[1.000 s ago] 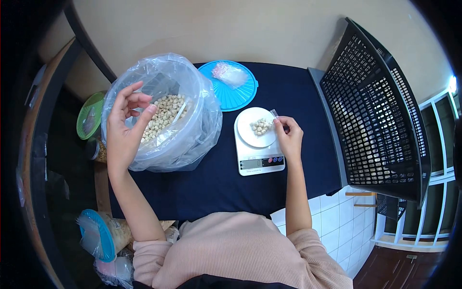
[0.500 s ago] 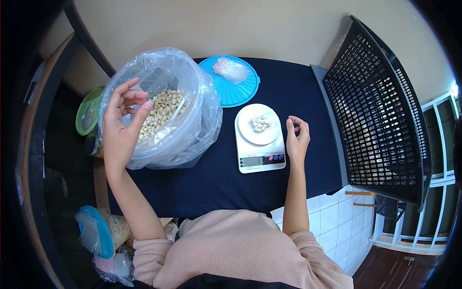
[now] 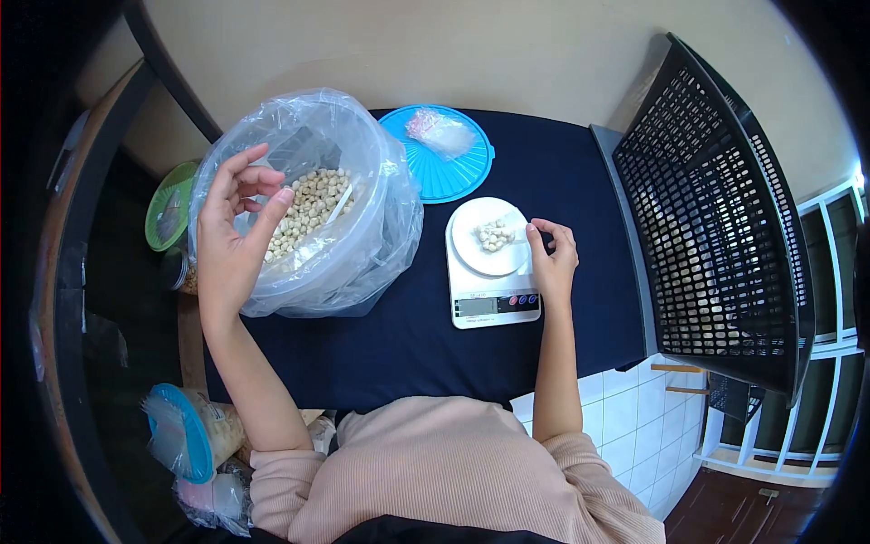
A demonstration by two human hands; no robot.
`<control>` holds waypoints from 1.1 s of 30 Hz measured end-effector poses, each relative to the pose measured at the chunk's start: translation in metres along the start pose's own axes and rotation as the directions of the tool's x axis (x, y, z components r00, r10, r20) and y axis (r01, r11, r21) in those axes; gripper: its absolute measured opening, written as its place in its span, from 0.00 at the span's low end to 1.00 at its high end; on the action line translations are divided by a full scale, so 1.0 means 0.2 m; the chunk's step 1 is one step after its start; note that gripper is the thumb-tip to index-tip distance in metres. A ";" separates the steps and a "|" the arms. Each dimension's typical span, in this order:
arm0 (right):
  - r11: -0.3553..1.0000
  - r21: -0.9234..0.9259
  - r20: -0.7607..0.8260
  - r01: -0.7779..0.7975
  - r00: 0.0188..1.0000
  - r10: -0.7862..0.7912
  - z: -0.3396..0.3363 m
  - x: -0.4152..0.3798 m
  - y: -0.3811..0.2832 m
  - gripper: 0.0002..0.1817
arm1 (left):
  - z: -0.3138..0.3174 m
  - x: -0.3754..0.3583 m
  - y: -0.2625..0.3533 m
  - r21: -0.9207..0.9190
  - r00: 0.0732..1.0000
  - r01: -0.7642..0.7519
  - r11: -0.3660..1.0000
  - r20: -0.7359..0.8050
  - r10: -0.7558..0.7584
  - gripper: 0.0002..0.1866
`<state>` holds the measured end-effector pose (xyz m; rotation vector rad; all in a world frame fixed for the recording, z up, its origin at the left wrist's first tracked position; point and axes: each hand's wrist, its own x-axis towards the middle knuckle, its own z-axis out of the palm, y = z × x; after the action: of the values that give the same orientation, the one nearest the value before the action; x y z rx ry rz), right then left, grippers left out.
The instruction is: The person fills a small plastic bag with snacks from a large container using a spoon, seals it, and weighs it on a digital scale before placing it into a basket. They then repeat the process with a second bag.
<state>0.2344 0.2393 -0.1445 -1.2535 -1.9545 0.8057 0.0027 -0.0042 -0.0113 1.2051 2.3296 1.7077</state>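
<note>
A white digital scale (image 3: 495, 306) stands on the dark cloth, with a small clear bag of pale round pieces (image 3: 496, 235) on its round plate. My right hand (image 3: 555, 257) is at the plate's right edge, thumb and fingertips pinched at the bag's side; what lies between them is too small to make out. My left hand (image 3: 237, 227) hovers over the near left side of a plastic-lined tub (image 3: 381, 218), fingers apart and curved, holding nothing. Inside the tub are many pale round pieces (image 3: 313, 204) and a white scoop or strip (image 3: 341, 203).
Behind the scale lies a blue lid (image 3: 456, 178) with clear plastic bags (image 3: 440, 132) on it. A large black crate (image 3: 716, 218) stands at the right. Left of the tub are a green lid (image 3: 163, 218) and a jar (image 3: 177, 272). Another blue lid (image 3: 190, 435) is at lower left.
My right hand has moved slightly left, from beside the scale to the edge of its plate, by the small bag. My left hand has barely moved.
</note>
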 end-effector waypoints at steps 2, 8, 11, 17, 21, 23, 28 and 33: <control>1.000 0.017 -0.012 0.020 1.000 -0.019 0.00 0.01 0.02 0.13 | 0.00 0.00 0.00 -0.002 1.000 0.003 1.000 0.004 -0.003 0.22; 0.999 -0.028 0.021 0.040 0.999 -0.040 0.02 0.01 0.01 0.13 | 0.00 0.00 0.00 -0.012 1.000 -0.014 1.000 0.008 0.014 0.22; 0.990 -0.084 0.010 0.114 0.993 -0.114 0.03 0.02 0.03 0.12 | 0.00 0.00 0.00 -0.008 1.000 -0.017 1.000 0.007 0.017 0.22; 0.943 0.207 0.058 0.260 0.959 -0.278 -0.04 0.07 -0.21 0.06 | -0.01 0.01 0.02 0.020 0.999 -0.011 1.000 0.044 0.010 0.22; 0.768 0.403 -0.055 0.498 0.850 -0.523 -0.08 0.14 -0.63 0.03 | 0.00 0.01 0.02 -0.008 1.000 -0.030 1.000 -0.004 0.030 0.22; 0.663 0.456 -0.081 0.594 0.769 -0.634 -0.05 0.16 -0.84 0.03 | -0.01 0.01 0.00 -0.063 0.997 -0.038 0.997 -0.064 0.034 0.27; 0.420 0.518 0.088 0.745 0.442 -0.893 0.13 0.05 -1.24 0.04 | -0.02 0.01 0.01 0.003 0.983 -0.134 0.991 -0.127 0.134 0.39; 0.338 0.654 0.216 0.677 0.261 -0.941 0.32 -0.05 -1.37 0.04 | -0.02 0.01 0.01 -0.090 0.991 -0.045 0.995 -0.128 0.033 0.36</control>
<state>0.0447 0.1258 0.0312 0.5228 -2.2696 0.9716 0.0000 -0.0058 -0.0078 1.1681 2.2781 1.9360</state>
